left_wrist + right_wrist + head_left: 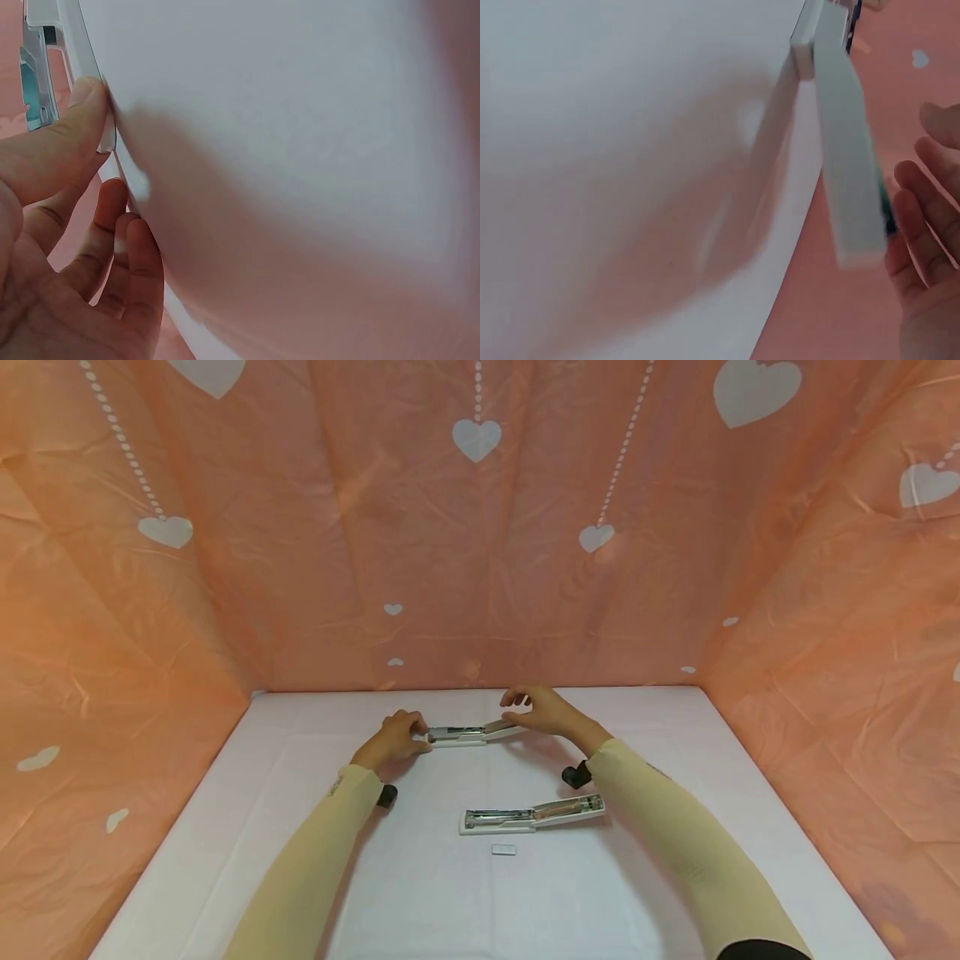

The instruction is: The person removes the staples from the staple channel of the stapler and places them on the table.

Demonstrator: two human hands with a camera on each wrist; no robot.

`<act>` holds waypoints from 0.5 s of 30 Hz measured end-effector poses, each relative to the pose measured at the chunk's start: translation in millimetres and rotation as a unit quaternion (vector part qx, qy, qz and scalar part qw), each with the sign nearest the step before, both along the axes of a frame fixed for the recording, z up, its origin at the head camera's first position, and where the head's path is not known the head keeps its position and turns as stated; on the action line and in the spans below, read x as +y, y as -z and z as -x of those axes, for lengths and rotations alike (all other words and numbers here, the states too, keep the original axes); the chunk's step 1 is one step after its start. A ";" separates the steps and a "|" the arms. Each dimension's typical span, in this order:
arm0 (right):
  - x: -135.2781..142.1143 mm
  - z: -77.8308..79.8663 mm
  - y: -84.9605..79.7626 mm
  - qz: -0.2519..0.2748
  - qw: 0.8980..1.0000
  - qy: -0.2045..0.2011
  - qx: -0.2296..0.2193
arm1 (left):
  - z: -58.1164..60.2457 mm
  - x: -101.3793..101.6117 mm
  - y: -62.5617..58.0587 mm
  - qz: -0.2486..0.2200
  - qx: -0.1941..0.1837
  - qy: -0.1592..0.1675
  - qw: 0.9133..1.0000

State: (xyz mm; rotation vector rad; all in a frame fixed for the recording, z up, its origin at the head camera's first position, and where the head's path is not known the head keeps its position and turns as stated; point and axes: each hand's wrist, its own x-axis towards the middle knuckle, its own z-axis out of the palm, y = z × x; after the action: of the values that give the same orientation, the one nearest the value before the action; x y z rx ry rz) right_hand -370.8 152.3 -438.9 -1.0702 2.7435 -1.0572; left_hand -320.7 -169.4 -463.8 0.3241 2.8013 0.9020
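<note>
A white stapler (459,742), swung wide open, lies toward the far side of the table with its metal magazine showing. My left hand (393,739) pinches the left end of its base; the left wrist view has the thumb (82,112) on that end. At the other end, my right hand (551,713) is beside the raised top arm, its fingers loosely spread. In the right wrist view the stapler's arm (847,157) slants past the relaxed fingers (922,225). Closer to me lies a second opened white stapler (498,821), untouched.
A small strip of staples (503,850) lies just in front of the nearer stapler. White cloth covers the table (420,893). An orange curtain with white hearts (480,568) stands behind the table and along both sides.
</note>
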 end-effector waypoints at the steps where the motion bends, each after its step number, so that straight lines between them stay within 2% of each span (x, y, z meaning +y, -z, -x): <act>1: -3.0 -0.5 -1.0 0.003 1.000 -0.003 0.003 | 0.0 -0.1 -0.2 0.000 0.000 0.000 1.000; 11: -30.3 -5.4 -5.2 0.002 0.999 -0.043 -0.001 | 3.2 -1.5 2.6 0.012 0.005 0.001 1.000; 15: -40.8 -6.7 -4.1 -0.006 0.999 -0.045 -0.008 | 2.9 -1.5 3.3 0.011 -0.001 -0.004 1.000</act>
State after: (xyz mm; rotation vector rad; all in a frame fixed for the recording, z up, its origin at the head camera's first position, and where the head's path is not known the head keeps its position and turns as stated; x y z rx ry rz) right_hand -364.1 111.6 -434.9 -1.1678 2.6578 -1.0313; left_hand -323.6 -170.9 -467.1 0.3093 2.8109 0.8715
